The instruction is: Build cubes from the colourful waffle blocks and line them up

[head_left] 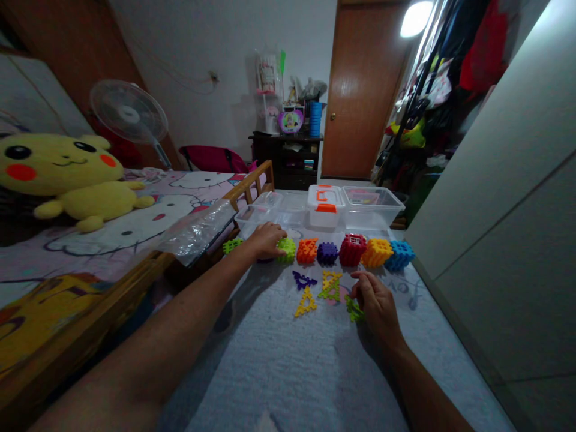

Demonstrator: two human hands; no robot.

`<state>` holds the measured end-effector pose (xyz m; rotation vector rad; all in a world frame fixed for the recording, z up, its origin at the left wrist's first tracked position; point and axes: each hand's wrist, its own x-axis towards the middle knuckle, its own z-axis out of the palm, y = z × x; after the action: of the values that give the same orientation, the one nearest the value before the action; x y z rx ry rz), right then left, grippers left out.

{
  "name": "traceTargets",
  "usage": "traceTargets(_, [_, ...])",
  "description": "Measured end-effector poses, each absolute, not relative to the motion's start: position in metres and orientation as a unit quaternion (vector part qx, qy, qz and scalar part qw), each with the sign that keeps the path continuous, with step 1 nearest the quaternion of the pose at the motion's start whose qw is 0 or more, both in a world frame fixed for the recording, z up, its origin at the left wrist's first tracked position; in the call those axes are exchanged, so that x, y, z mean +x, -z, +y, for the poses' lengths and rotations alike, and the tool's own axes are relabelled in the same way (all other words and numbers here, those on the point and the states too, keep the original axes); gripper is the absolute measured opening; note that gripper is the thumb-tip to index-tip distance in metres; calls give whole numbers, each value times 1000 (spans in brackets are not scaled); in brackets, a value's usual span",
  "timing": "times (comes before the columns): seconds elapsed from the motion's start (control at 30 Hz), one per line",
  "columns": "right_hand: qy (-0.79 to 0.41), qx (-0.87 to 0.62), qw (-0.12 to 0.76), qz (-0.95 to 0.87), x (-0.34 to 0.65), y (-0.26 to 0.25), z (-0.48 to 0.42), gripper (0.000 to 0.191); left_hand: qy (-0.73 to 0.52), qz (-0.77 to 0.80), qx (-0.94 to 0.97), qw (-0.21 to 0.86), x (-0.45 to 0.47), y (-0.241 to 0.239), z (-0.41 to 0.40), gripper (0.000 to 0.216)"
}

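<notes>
My left hand [267, 241] reaches over the row of stacked plastic building pieces. Its fingers curl around a lime-green stack of interlocking pieces [287, 249], the thumb on the near side. Closer to me, my right hand [377, 303] has its index finger extended and other fingers bent around a green toothed building piece [354, 309], partly covered by the hand. Between the hands lie a purple triangular piece [304, 280], a yellow triangular piece [306, 302], and a yellow piece [332, 278] touching a lime-green triangular piece [330, 293].
Orange [306, 251], purple [327, 254], red [352, 249], yellow [377, 252] and blue stacks [400, 256] line the cloth-covered table [288, 372]. Behind stand a lidded clear box [324, 217] and an open clear bin [373, 215]. A wooden bed rail [90, 318] borders the left.
</notes>
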<state>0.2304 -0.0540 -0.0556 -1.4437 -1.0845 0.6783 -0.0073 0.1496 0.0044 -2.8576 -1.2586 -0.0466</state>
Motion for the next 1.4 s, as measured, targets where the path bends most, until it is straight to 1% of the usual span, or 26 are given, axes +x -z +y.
traceTargets(0.1, [-294, -614, 571, -459, 231, 56, -54, 37, -3, -407, -913, -7, -6, -4, 151, 48])
traceTargets(0.17, [-293, -614, 574, -455, 232, 55, -53, 37, -1, -409, -912, -18, -5, -4, 150, 53])
traceTargets(0.23, [-286, -618, 579, -448, 233, 54, -53, 37, 36, -403, -914, -14, -6, -5, 144, 60])
traceTargets(0.3, [-275, -623, 588, -435, 236, 51, -53, 37, 97, -385, -918, 0, -6, -8, 132, 61])
traceTargets(0.4, [-256, -636, 595, -420, 243, 48, -51, 33, 181, -353, -918, -2, -4, -9, 97, 49])
traceTargets(0.47, [-236, -654, 581, -423, 251, 47, -49, 28, 196, -332, -922, -39, -1, -5, 68, 37])
traceTargets(0.53, [-220, -678, 537, -451, 260, 46, -48, 23, 173, -318, -928, -88, 3, 4, 39, 30])
traceTargets(0.57, [-220, -690, 498, -478, 265, 46, -48, 22, 157, -315, -929, -113, 5, 9, 27, 29])
traceTargets(0.63, [-233, -701, 387, -552, 271, 45, -49, 20, 122, -326, -927, -143, 8, 18, 7, 28])
traceTargets(0.7, [-243, -693, 272, -621, 274, 45, -51, 17, 100, -344, -920, -157, 12, 23, -6, 26])
traceTargets(0.73, [-243, -687, 229, -646, 274, 45, -52, 16, 94, -353, -917, -159, 14, 24, -10, 26])
traceTargets(0.8, [-231, -678, 182, -674, 272, 47, -54, 15, 88, -368, -913, -154, 20, 24, -14, 25])
traceTargets(1.0, [-207, -677, 135, -693, 262, 48, -54, 6, 73, -371, -923, -73, 51, 32, -11, 24])
traceTargets(1.07, [-214, -671, 129, -698, 262, 44, -56, 9, 69, -363, -927, -56, 61, 37, -7, 24])
traceTargets(1.17, [-232, -645, 112, -719, 263, 38, -62, 29, 60, -366, -928, -42, 70, 41, -2, 21])
traceTargets(1.23, [-236, -636, 102, -727, 265, 36, -65, 36, 54, -368, -928, -37, 74, 41, 1, 22])
traceTargets(1.4, [-237, -625, 108, -736, 265, 40, -67, 32, 40, -353, -934, -16, 76, 41, 6, 24])
